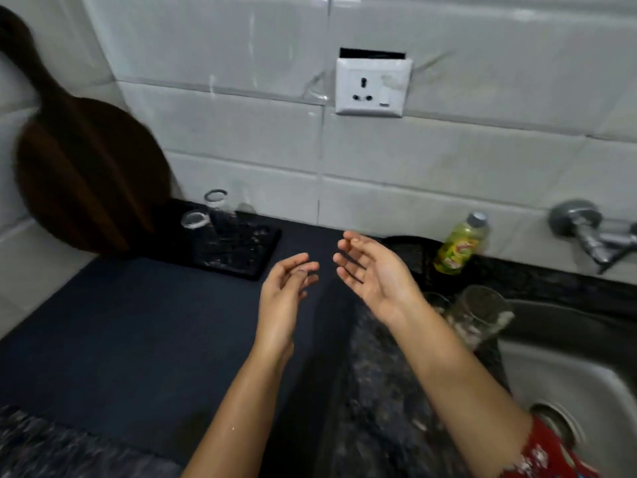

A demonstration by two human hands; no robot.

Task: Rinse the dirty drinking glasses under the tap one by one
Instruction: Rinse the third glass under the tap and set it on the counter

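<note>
My left hand (282, 298) and my right hand (375, 274) hover over the dark counter, both empty with fingers loosely spread and palms facing each other. Two clear glasses stand upside down on a black tray (241, 257) at the back left: one glass (195, 225) in front, another glass (217, 205) behind it. A soapy, smeared drinking glass (479, 315) stands on the counter by the sink's left edge, right of my right wrist, with a second glass (436, 301) partly hidden behind it. The chrome tap (593, 232) sticks out of the wall at far right.
A steel sink (565, 377) with its drain fills the lower right. A green bottle (462, 243) stands against the wall by the tap. A dark wooden board (86, 167) leans in the left corner. A wall socket (374, 86) sits on the white tiles.
</note>
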